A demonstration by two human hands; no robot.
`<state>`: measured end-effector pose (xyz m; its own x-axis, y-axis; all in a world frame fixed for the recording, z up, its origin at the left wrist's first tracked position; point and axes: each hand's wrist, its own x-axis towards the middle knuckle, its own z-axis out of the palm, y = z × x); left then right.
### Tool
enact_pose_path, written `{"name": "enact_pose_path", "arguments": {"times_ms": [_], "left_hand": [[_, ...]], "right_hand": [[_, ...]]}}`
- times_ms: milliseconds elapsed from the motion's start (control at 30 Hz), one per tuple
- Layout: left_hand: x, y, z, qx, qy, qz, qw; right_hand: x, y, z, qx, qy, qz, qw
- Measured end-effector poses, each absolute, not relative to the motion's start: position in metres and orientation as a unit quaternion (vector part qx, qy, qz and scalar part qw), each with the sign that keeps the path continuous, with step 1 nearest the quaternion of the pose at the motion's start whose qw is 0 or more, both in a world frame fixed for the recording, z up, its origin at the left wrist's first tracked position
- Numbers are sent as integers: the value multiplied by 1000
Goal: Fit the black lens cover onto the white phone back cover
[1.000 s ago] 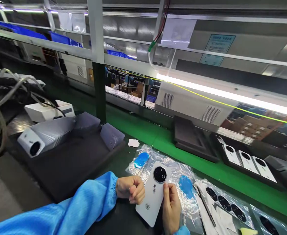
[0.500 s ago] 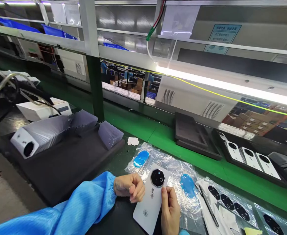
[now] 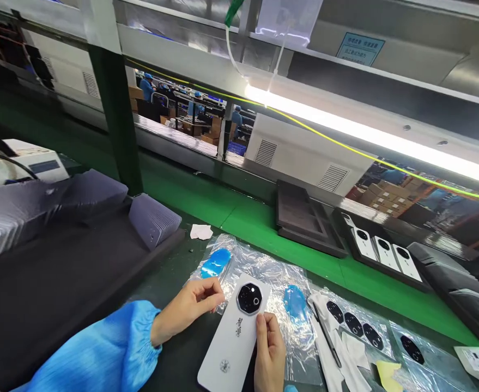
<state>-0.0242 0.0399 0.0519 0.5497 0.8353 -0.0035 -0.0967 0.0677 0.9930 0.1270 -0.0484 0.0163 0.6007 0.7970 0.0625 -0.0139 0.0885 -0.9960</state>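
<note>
A white phone back cover (image 3: pixel 230 340) with a black octagonal camera plate (image 3: pixel 249 298) and dark printed characters leans toward me, tilted to the left. My right hand (image 3: pixel 270 348) grips its right edge, thumb on the face. Just left of the camera plate, my left hand (image 3: pixel 192 305) is closed, thumb and forefinger together; whether anything lies between them I cannot make out. Under and behind the cover lies clear plastic film (image 3: pixel 255 258) with blue oval pieces (image 3: pixel 216 263) (image 3: pixel 295 300). A dark pen-like tool (image 3: pixel 327 335) rests on white cloth to the right.
Several black camera plates (image 3: pixel 353 324) lie on plastic at the right. Beyond the green bench strip (image 3: pixel 239 218), a black tray (image 3: pixel 380 267) holds white covers. On the left, a dark foam tray (image 3: pixel 79 283) carries rows of grey covers (image 3: pixel 153 218). A bright tube lamp (image 3: pixel 345 133) hangs above.
My view has swung to the right and tilted slightly. My left hand has turned and moved from over the cover's left edge to beside it; my right hand still holds the cover.
</note>
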Motion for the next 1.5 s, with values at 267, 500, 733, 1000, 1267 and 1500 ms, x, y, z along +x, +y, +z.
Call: {"name": "enact_pose_path", "arguments": {"times_ms": [267,500,733,1000,1267,1500], "left_hand": [[-22,37,46,556,276,351,701],[-24,42,35,475,38,277,835],[-23,49,32,447,-112,230,857],[-21,49,28,437,-176,220,854],[-20,51,27,425,-202,232,851],[-19,50,27,420,-210,235,851]], "right_hand": [[128,-47,25,-597,-277,368,656],[132,-47,14,-596,-304,380,639],[132,-46,13,-607,-319,379,621],[130,-47,17,-600,-323,370,632],[129,-45,21,-598,-300,394,631],[129,-46,18,-592,-300,391,638]]}}
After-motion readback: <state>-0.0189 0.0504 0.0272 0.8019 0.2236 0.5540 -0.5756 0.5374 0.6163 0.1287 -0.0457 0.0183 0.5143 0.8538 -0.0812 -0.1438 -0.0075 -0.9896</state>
